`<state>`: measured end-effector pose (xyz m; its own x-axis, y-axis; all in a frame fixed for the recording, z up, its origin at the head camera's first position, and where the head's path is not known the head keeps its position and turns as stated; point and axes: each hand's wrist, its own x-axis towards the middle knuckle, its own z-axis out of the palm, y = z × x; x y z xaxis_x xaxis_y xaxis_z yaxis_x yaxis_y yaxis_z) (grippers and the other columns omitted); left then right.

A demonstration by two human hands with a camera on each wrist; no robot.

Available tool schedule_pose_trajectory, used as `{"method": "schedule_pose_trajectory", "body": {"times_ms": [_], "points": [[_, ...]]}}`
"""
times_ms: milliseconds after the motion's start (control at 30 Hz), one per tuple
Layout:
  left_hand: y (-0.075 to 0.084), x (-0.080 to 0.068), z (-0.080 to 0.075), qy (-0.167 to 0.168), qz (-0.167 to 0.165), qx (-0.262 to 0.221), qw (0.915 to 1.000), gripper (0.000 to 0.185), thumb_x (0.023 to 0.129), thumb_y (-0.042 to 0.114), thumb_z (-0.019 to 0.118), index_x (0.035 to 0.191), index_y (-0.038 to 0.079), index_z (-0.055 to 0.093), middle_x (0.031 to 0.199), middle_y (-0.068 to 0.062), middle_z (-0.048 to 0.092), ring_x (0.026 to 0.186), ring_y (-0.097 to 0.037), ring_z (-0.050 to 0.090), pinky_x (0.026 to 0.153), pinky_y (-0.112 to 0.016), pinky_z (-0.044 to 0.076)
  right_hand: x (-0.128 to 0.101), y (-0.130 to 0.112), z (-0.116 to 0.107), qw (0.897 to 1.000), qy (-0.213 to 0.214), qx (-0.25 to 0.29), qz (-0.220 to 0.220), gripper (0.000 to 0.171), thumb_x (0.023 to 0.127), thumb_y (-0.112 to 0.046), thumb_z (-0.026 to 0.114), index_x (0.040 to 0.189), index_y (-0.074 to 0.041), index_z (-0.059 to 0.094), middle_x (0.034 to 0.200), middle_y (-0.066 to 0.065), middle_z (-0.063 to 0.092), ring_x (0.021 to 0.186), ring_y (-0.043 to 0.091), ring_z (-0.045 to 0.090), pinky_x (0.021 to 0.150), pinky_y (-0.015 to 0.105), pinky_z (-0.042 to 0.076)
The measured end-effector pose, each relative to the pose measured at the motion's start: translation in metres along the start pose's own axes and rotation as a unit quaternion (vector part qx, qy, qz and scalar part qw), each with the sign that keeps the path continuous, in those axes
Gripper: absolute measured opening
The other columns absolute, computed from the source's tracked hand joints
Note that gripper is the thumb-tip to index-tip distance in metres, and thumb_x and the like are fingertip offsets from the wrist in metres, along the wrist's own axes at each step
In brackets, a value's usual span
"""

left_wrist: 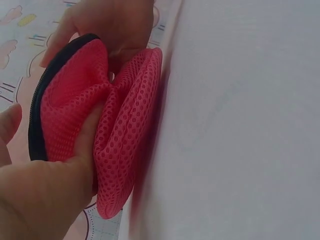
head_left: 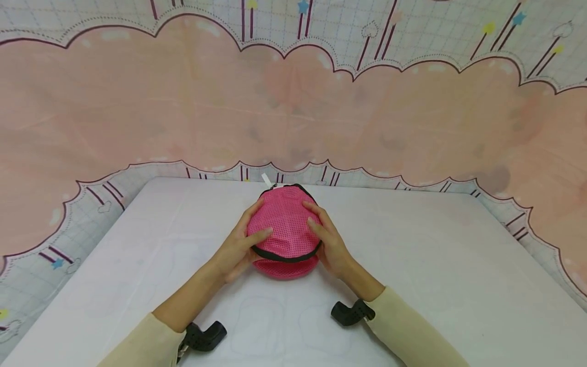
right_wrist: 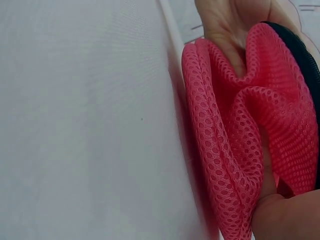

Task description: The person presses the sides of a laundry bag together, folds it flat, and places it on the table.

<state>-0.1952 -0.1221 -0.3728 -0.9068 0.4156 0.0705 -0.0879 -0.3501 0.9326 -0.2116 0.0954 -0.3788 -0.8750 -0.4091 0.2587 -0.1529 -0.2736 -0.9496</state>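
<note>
1. Centrally, the pink mesh pouch [head_left: 284, 229] rests on the white table [head_left: 435, 265], near the table's far edge.
2. The left hand [head_left: 238, 250] grips the pouch's left side; its thumb lies across the top mesh, and its fingers [left_wrist: 95, 135] press into the fold between the upper and lower layers.
3. The right hand [head_left: 327, 242] grips the pouch's right side, fingers curved over the top mesh, with a finger [right_wrist: 267, 165] tucked into the side fold.
4. The black zipper band [head_left: 284, 257] runs around the pouch between both hands.
5. A white zipper pull [head_left: 267, 179] projects from the pouch's far edge.
</note>
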Motion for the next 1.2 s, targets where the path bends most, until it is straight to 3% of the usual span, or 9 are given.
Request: {"method": "schedule_pose_trajectory", "body": {"times_ms": [500, 933, 1200], "points": [[-0.007, 0.001, 0.003, 0.015, 0.006, -0.063, 0.9979, 0.069, 0.099, 0.002, 0.046, 0.153, 0.031, 0.014, 0.151, -0.012, 0.019, 0.129, -0.031, 0.035, 0.095, -0.038, 0.046, 0.000, 0.004, -0.003, 1.000, 0.007, 0.000, 0.017, 0.055, 0.097, -0.023, 0.036, 0.149, -0.009, 0.024, 0.149, 0.012, 0.022, 0.130, 0.027, 0.028, 0.103, 0.043, 0.028], [-0.011, 0.003, 0.000, 0.014, -0.003, -0.074, 0.9971, 0.068, 0.099, 0.001, 0.043, 0.154, 0.028, 0.014, 0.152, -0.010, 0.016, 0.133, -0.032, 0.030, 0.098, -0.041, 0.043, 0.001, 0.007, -0.004, 0.999, 0.023, 0.013, 0.023, 0.053, 0.099, -0.024, 0.037, 0.148, -0.007, 0.026, 0.148, 0.012, 0.026, 0.128, 0.026, 0.031, 0.103, 0.040, 0.030], [-0.011, 0.003, 0.000, 0.014, -0.003, -0.075, 0.9971, 0.063, 0.101, 0.004, 0.041, 0.153, 0.027, 0.016, 0.152, -0.008, 0.016, 0.134, -0.031, 0.027, 0.098, -0.042, 0.042, 0.003, 0.004, -0.003, 0.998, 0.035, 0.035, 0.042, 0.051, 0.099, -0.022, 0.039, 0.146, -0.004, 0.027, 0.147, 0.012, 0.028, 0.123, 0.023, 0.036, 0.098, 0.031, 0.037]]}}
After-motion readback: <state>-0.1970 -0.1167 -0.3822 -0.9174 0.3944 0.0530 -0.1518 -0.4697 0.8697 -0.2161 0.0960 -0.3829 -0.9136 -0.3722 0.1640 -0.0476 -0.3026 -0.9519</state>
